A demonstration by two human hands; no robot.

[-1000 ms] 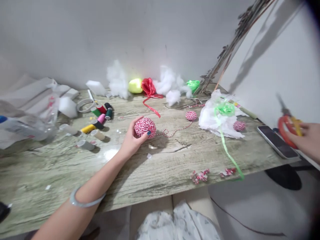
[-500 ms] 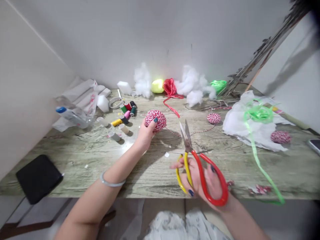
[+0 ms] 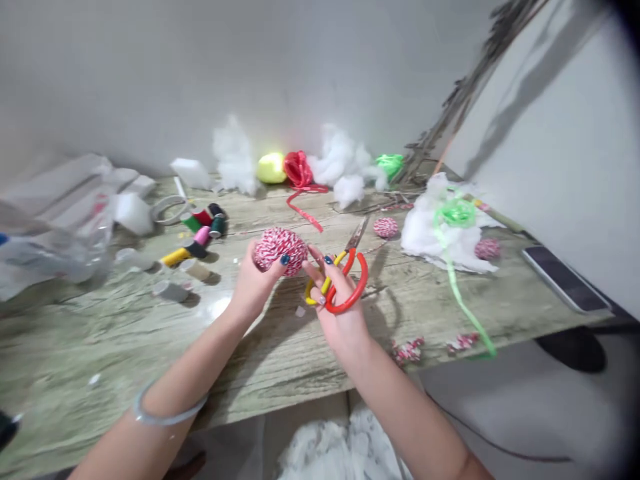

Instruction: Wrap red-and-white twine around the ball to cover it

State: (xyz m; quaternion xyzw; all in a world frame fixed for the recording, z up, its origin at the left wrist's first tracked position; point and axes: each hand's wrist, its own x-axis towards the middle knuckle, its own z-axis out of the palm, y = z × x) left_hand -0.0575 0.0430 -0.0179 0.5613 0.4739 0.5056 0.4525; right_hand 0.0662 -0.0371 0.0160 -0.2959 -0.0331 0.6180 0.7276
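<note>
My left hand is closed round a large ball of red-and-white twine, its thumb lying over the front. Close to the ball's right side is my right hand, which grips scissors with one yellow and one red handle. The blades point up and away to the right and lie close together. Fingertips of the right hand reach toward the ball; whether they touch it or pinch the twine I cannot make out. A smaller twine ball lies beyond the blades on the table.
Thread spools and a tape roll lie at left. Along the wall sit white stuffing, red ribbon and a yellow bundle. At right are green ribbon, another twine ball and a phone.
The view has turned to the right. My right hand has brought the scissors up beside the large ball, and the blades have swung to point right. The left hand still holds the ball.
</note>
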